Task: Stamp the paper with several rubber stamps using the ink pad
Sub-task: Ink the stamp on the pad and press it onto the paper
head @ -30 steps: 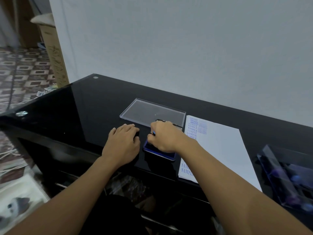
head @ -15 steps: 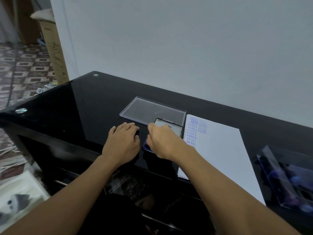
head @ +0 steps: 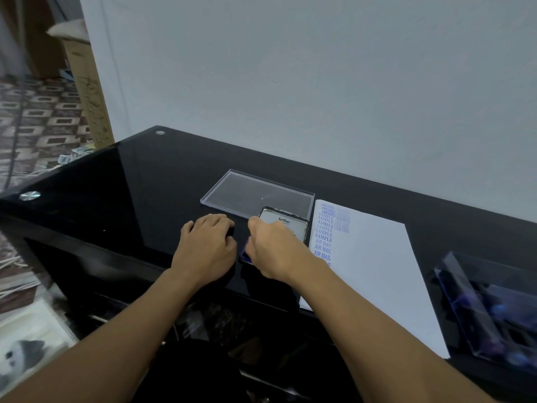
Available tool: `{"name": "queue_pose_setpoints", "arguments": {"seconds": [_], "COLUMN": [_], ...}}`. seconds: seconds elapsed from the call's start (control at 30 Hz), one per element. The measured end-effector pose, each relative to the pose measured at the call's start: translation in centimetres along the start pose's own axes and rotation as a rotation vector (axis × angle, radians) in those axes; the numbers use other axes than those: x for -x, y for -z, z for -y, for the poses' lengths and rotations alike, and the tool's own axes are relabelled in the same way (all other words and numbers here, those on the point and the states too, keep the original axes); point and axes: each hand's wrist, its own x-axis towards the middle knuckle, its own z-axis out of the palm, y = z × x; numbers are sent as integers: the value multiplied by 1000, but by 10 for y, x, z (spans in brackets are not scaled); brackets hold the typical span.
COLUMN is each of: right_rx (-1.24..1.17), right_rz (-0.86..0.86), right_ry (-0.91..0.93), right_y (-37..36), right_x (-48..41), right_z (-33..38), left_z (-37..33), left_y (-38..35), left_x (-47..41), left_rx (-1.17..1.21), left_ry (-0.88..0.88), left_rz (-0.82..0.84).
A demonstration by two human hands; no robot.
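Black glass desk [head: 145, 199]: left of the ink pad [head: 244, 254], my left hand [head: 207, 248] curls over something dark — hold unclear. On the pad, my curled right hand [head: 274, 251] has drawn back, baring the labelled lid [head: 286, 225]; grip hidden. Next print likely on the paper [head: 377, 271], just right.

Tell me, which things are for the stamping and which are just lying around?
For the stamping:
- ink pad, under the right hand
- paper with blue stamp marks
- clear box on the right, holding what look like stamps

Just lying about:
- clear flat lid behind the pad
- cardboard box by the wall
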Motion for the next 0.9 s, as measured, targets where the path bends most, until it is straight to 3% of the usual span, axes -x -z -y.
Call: {"name": "queue_pose_setpoints", "arguments": {"seconds": [0.9], "right_rx": [-71], "right_rz": [-30], "right_ry": [-23], "right_y": [-1], "right_x": [4], "right_z": [2], "left_z": [0], "left_y": [-2], "left_x": [-1], "left_rx": [8], "left_ry": [4], "left_rz": [-20]}}
